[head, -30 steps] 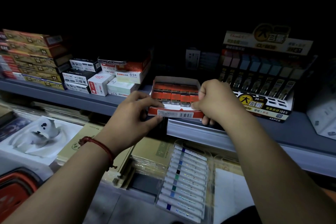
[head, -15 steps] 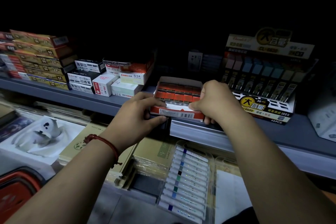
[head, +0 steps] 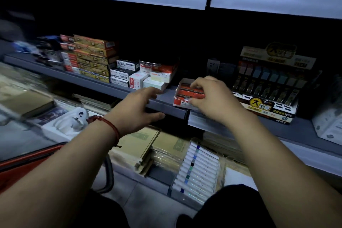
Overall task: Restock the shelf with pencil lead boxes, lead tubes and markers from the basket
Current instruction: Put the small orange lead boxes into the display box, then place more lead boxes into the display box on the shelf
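Fingers (head: 196, 84) of the right hand (head: 214, 100) pinch the orange lead box (head: 185, 89) at the near edge of the shelf (head: 168, 106), left hand (head: 137, 111) spread empty; next, probably, push it farther in.

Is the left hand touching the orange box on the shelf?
Apart. The head view shows a strip of bare grey shelf between the left hand and the orange box; only the right hand holds it.

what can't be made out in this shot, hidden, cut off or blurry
Head view:
right half of the open red cardboard tray of lead tubes: hidden by the right hand
red plastic basket: cut off by the left edge, contents unseen
dark packages at the far left of the grey metal shelf: motion-blurred
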